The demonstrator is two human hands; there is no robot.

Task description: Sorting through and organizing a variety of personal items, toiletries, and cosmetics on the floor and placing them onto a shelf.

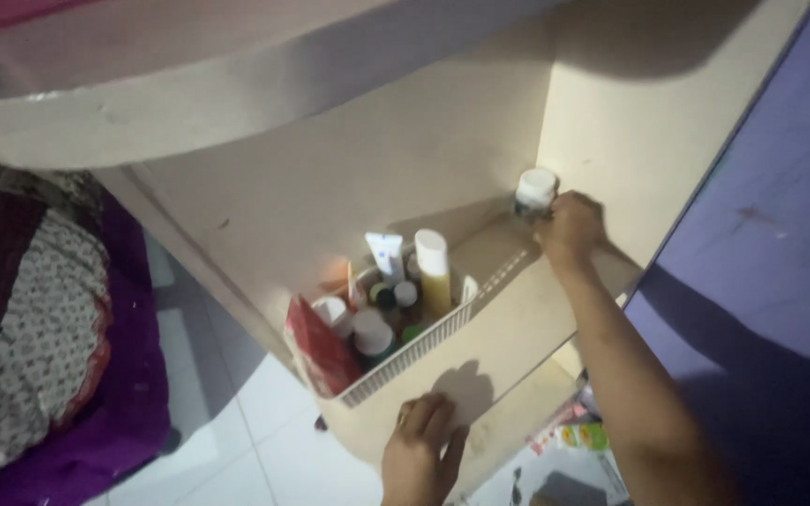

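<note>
Nearest us, our left hand point(421, 452) lies flat and released on the front edge of the shelf point(503, 328), fingers spread. Our right hand point(569, 228) reaches to the shelf's back right corner, its grip closed around a small white-capped jar point(534, 190). Toward the left end stands a white slatted basket point(405, 356) packed with bottles, tubes and a red box point(319, 347).

A matt, cream-painted wooden shelf point(517, 328) fills the centre of the frame. On it sits a white plastic basket point(405, 361) with a slotted wall, holding smooth plastic bottles and tubes. At upper right is a small jar point(533, 192) with a glossy white lid. At left lies patterned cloth bedding point(39, 309). The floor tiles point(255, 440) below are glossy white.
</note>
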